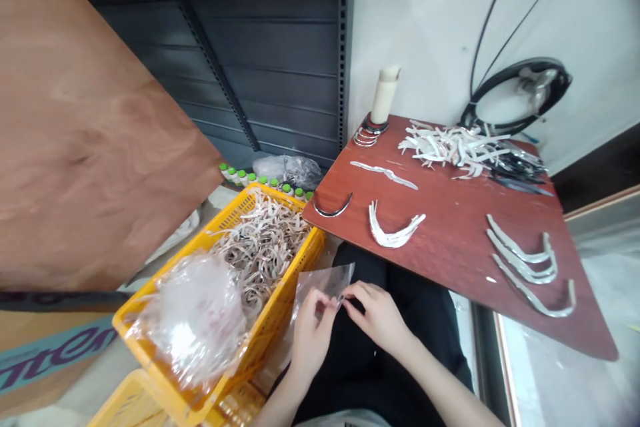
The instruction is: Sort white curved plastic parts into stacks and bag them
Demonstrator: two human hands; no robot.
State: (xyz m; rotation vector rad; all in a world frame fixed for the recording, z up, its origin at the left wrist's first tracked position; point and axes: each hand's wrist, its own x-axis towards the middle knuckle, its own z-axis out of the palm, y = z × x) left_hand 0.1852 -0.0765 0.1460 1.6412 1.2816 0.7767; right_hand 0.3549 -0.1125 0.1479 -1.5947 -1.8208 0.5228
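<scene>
Between my two hands, over my lap, is a clear plastic bag (327,278). My left hand (314,323) pinches the bag near its right edge, thumb against fingers. Close beside it, my right hand (375,313) also pinches that edge, its fingertips nearly touching the left ones. In front of my hands, a stack of white curved strips (395,235) lies on the red-brown table (440,213). A black curved strip (333,208) sits near the table's left corner. To the left stands a yellow crate (270,320) holding many loose curled strips (265,247) and a heap of clear plastic bags (200,320).
More curved strips (533,267) lie at the table's right. Behind are a pile of white strips (450,147), a pale roll (386,93) and a coiled black cable (520,97). Green-capped bottles (250,179) stand beyond the crate. A large brown board (95,127) leans in at left.
</scene>
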